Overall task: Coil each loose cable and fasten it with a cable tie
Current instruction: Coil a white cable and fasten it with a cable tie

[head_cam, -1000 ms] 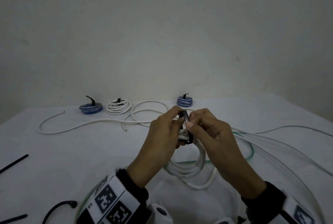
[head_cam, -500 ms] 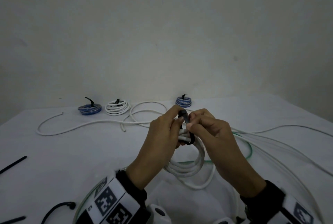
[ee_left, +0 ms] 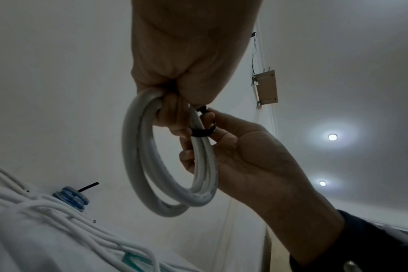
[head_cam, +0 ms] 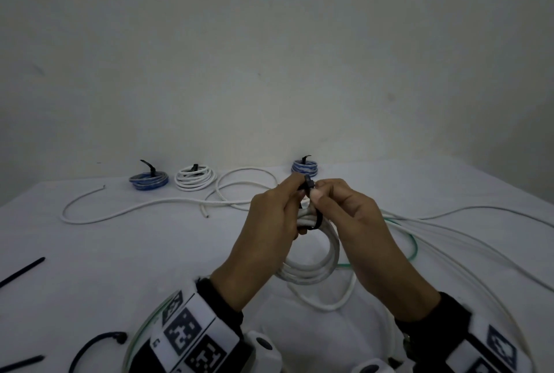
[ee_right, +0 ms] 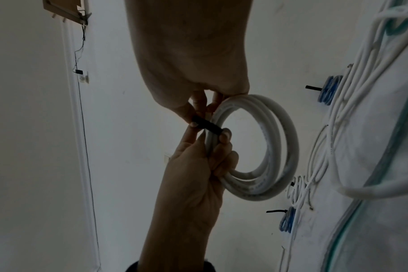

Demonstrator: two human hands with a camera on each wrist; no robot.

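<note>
Both hands hold a white cable coil (head_cam: 314, 267) upright above the table (head_cam: 120, 252). A black cable tie (head_cam: 317, 221) loops round the coil's top strands. My left hand (head_cam: 295, 192) curls its fingers round the coil (ee_left: 140, 165) beside the tie (ee_left: 202, 132), with thumb and forefinger on the band (ee_right: 206, 126). My right hand (head_cam: 317, 192) pinches the tie's head (head_cam: 309, 185) just above the coil. In the right wrist view the right hand (ee_right: 198, 114) meets the left hand (ee_right: 210, 136) at the band. The coil (ee_right: 280, 147) hangs below them.
Three tied coils lie at the table's far edge: a blue one (head_cam: 149, 180), a white one (head_cam: 195, 177), another blue one (head_cam: 305, 167). Loose white cable (head_cam: 150, 204) runs left, more white cables (head_cam: 449, 237) and a green one (head_cam: 410, 240) right. Spare black ties (head_cam: 22, 270) lie near left.
The tie's loop round the coil looks slightly smaller than a second ago. Both hands stay at the same spot, still holding coil and tie.
</note>
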